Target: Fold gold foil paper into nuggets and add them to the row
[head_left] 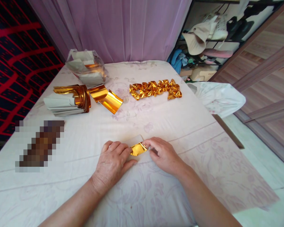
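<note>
A small sheet of gold foil paper (138, 149), partly folded with its pale backing showing at the far edge, lies on the table in front of me. My left hand (114, 160) rests over its left end, fingers curled down and holding it, thumb stretched along the near side. At the right end, the thumb and index finger of my right hand (164, 154) pinch the foil edge. Farther off, folded gold foil pieces (155, 89) sit in a cluster. Two loose gold foil sheets (111, 101) lie beside a thick stack of foil paper (65, 102).
A plastic bag of paper (87, 67) stands at the back left of the cloth-covered table (85, 195). A blurred-out object (41, 145) lies at the left. Beyond are a purple curtain (115, 28), a shelf with shoes and caps (208, 34) and a white bag (221, 97).
</note>
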The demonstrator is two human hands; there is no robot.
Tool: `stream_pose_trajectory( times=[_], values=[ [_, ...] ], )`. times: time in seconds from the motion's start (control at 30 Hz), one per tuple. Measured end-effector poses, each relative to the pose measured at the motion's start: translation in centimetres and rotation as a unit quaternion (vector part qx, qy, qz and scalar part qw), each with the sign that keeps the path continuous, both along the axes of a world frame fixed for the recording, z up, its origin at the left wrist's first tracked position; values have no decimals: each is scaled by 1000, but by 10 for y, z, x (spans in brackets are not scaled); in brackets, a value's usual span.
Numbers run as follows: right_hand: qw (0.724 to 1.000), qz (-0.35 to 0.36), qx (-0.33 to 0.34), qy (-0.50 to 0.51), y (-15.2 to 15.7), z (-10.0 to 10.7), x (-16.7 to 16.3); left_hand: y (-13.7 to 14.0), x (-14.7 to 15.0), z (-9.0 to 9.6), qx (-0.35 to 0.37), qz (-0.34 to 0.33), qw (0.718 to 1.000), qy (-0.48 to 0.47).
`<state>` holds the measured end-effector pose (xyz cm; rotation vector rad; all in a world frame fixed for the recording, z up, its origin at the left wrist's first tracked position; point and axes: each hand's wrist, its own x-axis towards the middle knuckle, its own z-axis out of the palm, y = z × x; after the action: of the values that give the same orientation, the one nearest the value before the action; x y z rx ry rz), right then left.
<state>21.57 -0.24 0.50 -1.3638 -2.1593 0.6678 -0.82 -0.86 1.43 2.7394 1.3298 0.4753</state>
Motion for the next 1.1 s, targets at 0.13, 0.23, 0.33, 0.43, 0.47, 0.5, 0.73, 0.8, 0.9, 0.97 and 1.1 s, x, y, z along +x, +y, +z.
stream_pose_trajectory(
  times=[0.13, 0.23, 0.33, 0.43, 0.47, 0.5, 0.73, 0.8, 0.9, 0.97, 1.1],
  values=[
    [1000, 21, 7, 16, -1, -1, -2, 3, -2, -1, 8, 16, 1000, -3],
    [999, 28, 23, 5, -1, -2, -2, 5, -3, 0, 9, 19, 1000, -10],
    [999, 32, 35, -21, -1, -3, -1, 7, -4, 2, 9, 17, 1000, -10],
    [998, 33, 38, -49, -1, -4, -1, 9, -7, 3, 10, 18, 1000, -9],
    [997, 35, 39, -56, -1, -4, -1, 10, -8, 4, 13, 20, 1000, -8],
    [997, 37, 40, -62, -2, -4, -2, 11, -8, 4, 17, 21, 1000, -7],
    [989, 23, 110, -95, -3, -5, -13, 13, -13, 0, 33, 22, 999, 11],
    [984, 21, 139, -107, -3, -4, -16, 14, -14, 0, 23, 25, 999, 12],
    [978, 29, 172, -115, -4, -2, -21, 13, -15, 0, 1, 25, 1000, 6],
    [976, 51, 180, -115, -6, -2, -25, 11, -15, 0, -11, 35, 999, -3],
    [975, 90, 177, -102, -8, -6, -30, 8, -10, -1, -21, 66, 998, 0]
  ],
)
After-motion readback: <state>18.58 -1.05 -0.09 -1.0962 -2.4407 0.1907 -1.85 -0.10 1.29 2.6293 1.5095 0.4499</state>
